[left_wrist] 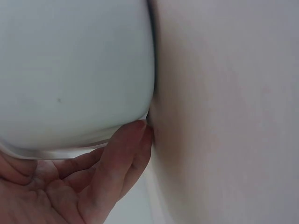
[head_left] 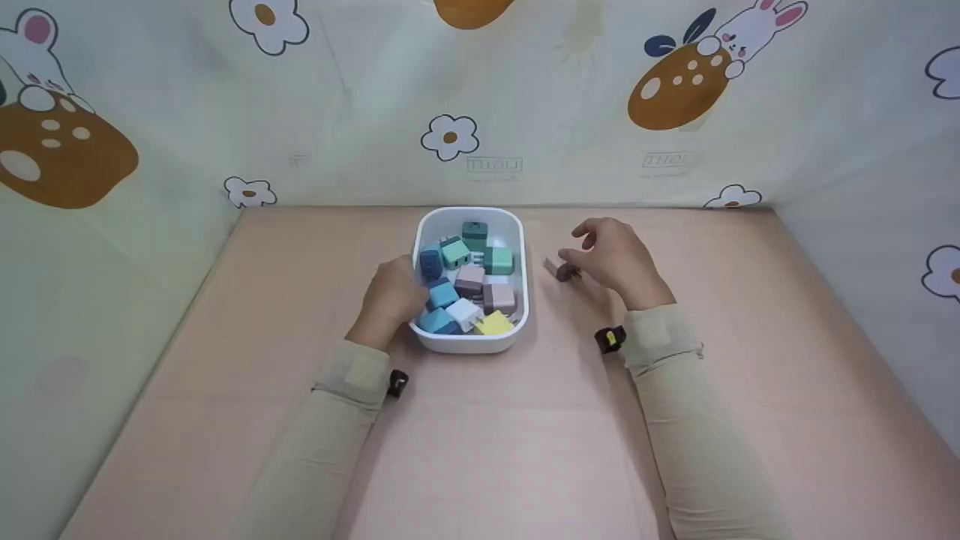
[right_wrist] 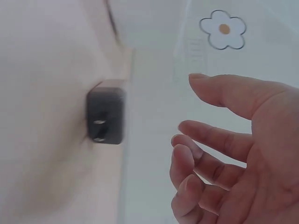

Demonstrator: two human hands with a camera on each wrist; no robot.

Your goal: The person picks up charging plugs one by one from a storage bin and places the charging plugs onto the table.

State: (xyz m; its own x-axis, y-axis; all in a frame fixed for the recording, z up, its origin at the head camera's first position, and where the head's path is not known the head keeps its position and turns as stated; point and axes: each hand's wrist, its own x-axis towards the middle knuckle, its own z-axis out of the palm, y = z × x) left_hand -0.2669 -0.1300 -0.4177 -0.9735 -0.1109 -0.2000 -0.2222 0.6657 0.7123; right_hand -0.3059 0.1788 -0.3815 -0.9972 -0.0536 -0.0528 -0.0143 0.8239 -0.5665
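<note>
Against the near left side of a white plastic bin (head_left: 469, 345), my left hand (head_left: 391, 296) grips the wall; in the left wrist view its fingertips (left_wrist: 133, 133) touch the bin low down, near the table. Several plug adapters lie jumbled in the bin, among them a yellow one (head_left: 493, 323), a green one (head_left: 498, 260) and a mauve one (head_left: 470, 280). To the right of the bin, my right hand (head_left: 619, 262) hovers with loosely bent fingers, holding nothing. A dark brownish plug adapter (right_wrist: 105, 114) is just beyond its fingertips, apart from them, its two prongs showing.
The bin stands on a pinkish table cover (head_left: 480, 450) near its back edge. A pale curtain (head_left: 555, 97) printed with flowers and rabbits rises behind the table and along both sides.
</note>
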